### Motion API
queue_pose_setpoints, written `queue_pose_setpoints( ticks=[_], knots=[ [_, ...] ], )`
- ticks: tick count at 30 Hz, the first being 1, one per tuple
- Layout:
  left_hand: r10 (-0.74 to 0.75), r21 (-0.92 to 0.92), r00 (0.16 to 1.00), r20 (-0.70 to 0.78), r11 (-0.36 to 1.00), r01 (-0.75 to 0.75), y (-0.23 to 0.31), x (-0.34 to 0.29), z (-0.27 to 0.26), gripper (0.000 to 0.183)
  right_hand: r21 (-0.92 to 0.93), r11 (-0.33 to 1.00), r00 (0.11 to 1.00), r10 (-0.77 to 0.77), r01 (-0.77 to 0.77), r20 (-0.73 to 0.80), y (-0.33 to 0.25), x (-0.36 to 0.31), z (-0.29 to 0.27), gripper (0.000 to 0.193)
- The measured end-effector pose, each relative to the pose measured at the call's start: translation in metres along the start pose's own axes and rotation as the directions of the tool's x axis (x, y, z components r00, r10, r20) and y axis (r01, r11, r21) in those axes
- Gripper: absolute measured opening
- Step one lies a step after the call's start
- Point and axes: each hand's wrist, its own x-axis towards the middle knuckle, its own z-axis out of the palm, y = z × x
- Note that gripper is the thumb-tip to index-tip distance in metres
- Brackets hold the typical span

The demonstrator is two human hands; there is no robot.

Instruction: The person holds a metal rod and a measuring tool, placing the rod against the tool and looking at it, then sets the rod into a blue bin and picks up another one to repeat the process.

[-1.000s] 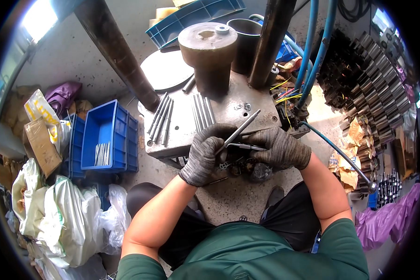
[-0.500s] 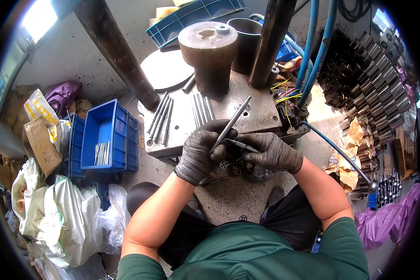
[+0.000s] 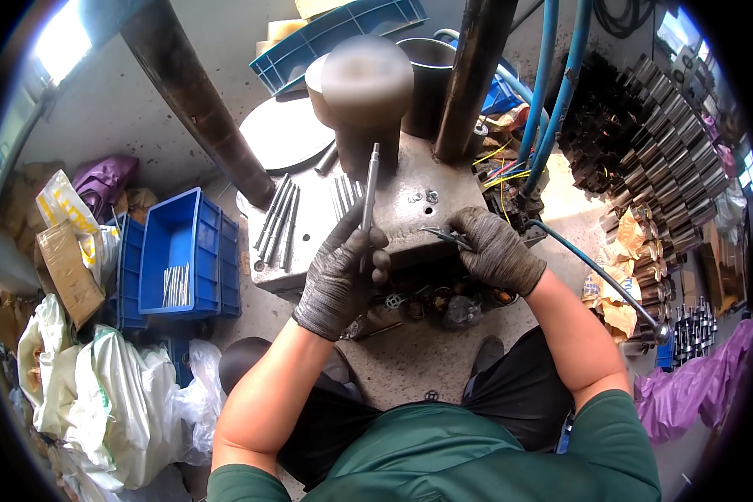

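My left hand [image 3: 333, 280], in a dark grey knitted glove, grips a slim steel shaft [image 3: 371, 180] with a stepped, narrower tip. The shaft stands nearly upright in the picture, its lower end hidden in the fingers. My right hand [image 3: 500, 251], gloved alike, is closed on a small, slim, dark metal tool [image 3: 440, 235] whose exact kind I cannot make out. Both hands are at the near edge of a metal machine table [image 3: 460, 180]. Similar shafts [image 3: 278, 224] lie side by side on its left part. A second row of shafts [image 3: 343, 194] lies partly behind my left hand.
A thick round metal column [image 3: 368, 100] rises from the table, its top blurred. Dark slanted posts [image 3: 197, 100] flank it. Left of the table, a blue plastic crate [image 3: 228, 251] holds several thin rods [image 3: 176, 286]. Blue hoses [image 3: 552, 109] and stacked metal cylinders [image 3: 661, 151] stand right.
My hands have drawn apart. The shaft in my left hand has turned more upright, and my right hand has moved up and right with the tool. The whole view has shifted slightly.
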Motion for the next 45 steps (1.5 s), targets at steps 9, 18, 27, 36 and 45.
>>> queue_pose_setpoints(
  ticks=[9, 18, 27, 36, 45],
  knots=[
    [0.025, -0.111, 0.982, 0.185, 0.994, -0.005, 0.001, 0.006, -0.008, 0.059, -0.252, 0.963, 0.994, -0.079, 0.097, 0.079, 0.001, 0.028, 0.029, 0.041],
    [0.034, -0.092, 0.981, 0.19, 0.996, -0.017, 0.003, 0.002, -0.007, 0.056, -0.354, 0.93, 0.995, -0.095, 0.101, 0.035, 0.002, 0.049, 0.045, 0.042],
    [0.098, -0.185, 0.95, 0.296, 0.982, -0.044, 0.004, 0.001, -0.015, 0.038, -0.327, 0.924, 0.98, -0.183, 0.199, 0.078, -0.002, 0.026, 0.05, 0.044],
    [0.113, -0.079, 0.958, 0.265, 0.992, -0.095, 0.006, -0.002, -0.001, 0.047, -0.24, 0.936, 0.965, -0.263, 0.256, 0.005, 0.004, 0.02, 0.051, 0.017],
    [0.066, -0.03, 0.991, 0.12, 0.998, -0.063, 0.008, 0.003, 0.001, 0.046, 0.26, 0.947, 0.92, 0.265, -0.19, -0.29, 0.036, 0.032, 0.051, 0.02]
  ],
)
